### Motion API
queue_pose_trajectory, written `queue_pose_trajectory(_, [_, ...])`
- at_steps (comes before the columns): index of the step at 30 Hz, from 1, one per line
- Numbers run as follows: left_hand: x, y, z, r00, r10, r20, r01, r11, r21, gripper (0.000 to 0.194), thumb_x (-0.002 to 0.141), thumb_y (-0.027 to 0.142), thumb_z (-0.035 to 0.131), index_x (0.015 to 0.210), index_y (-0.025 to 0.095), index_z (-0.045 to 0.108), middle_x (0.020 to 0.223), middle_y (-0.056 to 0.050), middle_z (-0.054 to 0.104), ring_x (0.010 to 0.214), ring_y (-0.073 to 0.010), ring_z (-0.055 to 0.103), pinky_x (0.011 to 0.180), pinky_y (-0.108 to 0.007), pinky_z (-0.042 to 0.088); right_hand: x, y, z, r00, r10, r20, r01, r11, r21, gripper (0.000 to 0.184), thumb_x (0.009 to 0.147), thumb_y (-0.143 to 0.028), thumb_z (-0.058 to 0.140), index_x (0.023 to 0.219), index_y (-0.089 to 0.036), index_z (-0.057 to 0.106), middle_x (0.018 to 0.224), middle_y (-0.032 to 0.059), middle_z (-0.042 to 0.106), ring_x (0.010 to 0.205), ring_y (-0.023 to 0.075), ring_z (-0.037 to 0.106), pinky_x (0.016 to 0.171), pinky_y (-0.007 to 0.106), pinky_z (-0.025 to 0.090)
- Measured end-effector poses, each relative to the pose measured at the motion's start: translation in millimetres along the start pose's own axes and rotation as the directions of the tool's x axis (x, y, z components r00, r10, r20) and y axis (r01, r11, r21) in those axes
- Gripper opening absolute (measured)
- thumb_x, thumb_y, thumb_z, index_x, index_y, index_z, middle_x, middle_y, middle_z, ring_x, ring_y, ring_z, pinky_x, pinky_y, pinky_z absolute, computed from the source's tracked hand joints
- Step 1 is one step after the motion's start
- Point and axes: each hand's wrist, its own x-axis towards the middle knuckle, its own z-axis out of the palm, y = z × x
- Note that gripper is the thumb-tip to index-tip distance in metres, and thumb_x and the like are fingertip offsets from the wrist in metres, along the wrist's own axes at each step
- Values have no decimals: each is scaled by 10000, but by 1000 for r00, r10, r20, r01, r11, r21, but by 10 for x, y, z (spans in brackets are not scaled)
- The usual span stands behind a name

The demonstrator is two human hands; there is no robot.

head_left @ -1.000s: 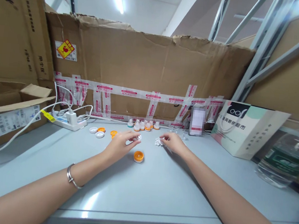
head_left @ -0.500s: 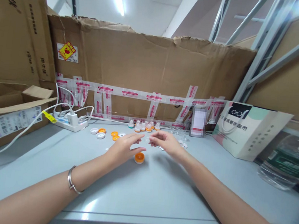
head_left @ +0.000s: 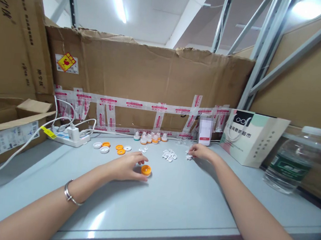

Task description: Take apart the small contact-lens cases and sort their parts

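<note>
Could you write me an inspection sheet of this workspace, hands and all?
Surface: grey tabletop, bright reflection near its front edge.
Work items: orange cap; round orange and white parts; white pieces in separate groups; clear-topped pieces at the back.
Clutter: phone, paper bag, water bottle.
Hands: left hand open around the orange cap, contact unclear; right hand with fingertips at the rightmost white pieces, grip unclear.
Cables: white cable crossing an open box; power strip beside it.
Surroundings: cardboard wall, metal frame.

White pieces (head_left: 189, 158) partly hidden by the right fingers (head_left: 195, 150), phone screen (head_left: 205, 129) blurred
</note>
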Motion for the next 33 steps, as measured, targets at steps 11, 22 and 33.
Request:
queue_pose_trajectory(11, [55,-66,142,996,-77,-44,73,992,-99,316,678,442,583,862,185,573,839,-29,558,720,-139,516,628,-236,408,-530,-910,202,886,-454,89,428,878,215,374,678,-509,556,811,-160,574,659,-1,551,605,113,493,535,204,364])
queue_pose_trajectory(22, [105,-133,283,987,-126,-99,113,985,-128,292,632,403,606,811,174,580,770,-17,560,665,-132,511,567,-218,391,-719,-1133,725,772,-608,188,502,763,407,430,558,-486,684,811,-157,571,673,-23,503,609,92,441,527,193,346])
queue_pose_trajectory(33, [96,-96,288,988,-137,-68,125,979,-164,211,661,362,557,680,155,521,648,20,496,563,-98,450,485,-197,331,-704,-1159,698,776,-623,100,518,720,461,320,653,-431,621,816,-157,598,729,5,577,653,105,483,594,216,390])
